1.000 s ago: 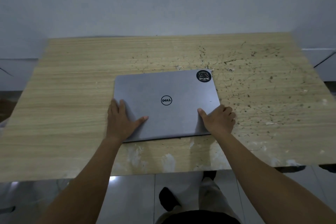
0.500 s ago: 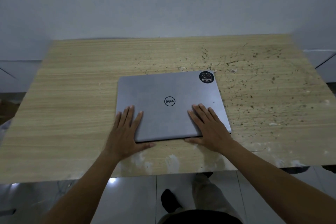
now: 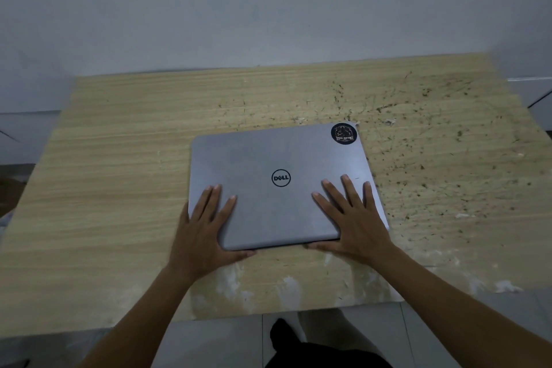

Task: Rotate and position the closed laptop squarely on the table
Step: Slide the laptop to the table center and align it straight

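Observation:
A closed grey laptop (image 3: 277, 155) lies flat on the light wooden table (image 3: 119, 173), a little right of centre. It is turned slightly, with its far right corner further away than its far left one. That far right corner carries a round black sticker (image 3: 344, 133). My left hand (image 3: 203, 233) rests flat on the lid's near left corner, fingers spread, thumb along the front edge. My right hand (image 3: 355, 224) lies flat on the near right corner the same way.
A plain wall stands directly behind the table's far edge. Dark specks (image 3: 433, 143) cover the table's right part and white smears (image 3: 286, 287) mark its front. My legs and the tiled floor (image 3: 215, 343) show below the near edge.
Both hands have moved from clasping the laptop's near side corners to lying flat on the lid with fingers spread. The laptop has barely shifted.

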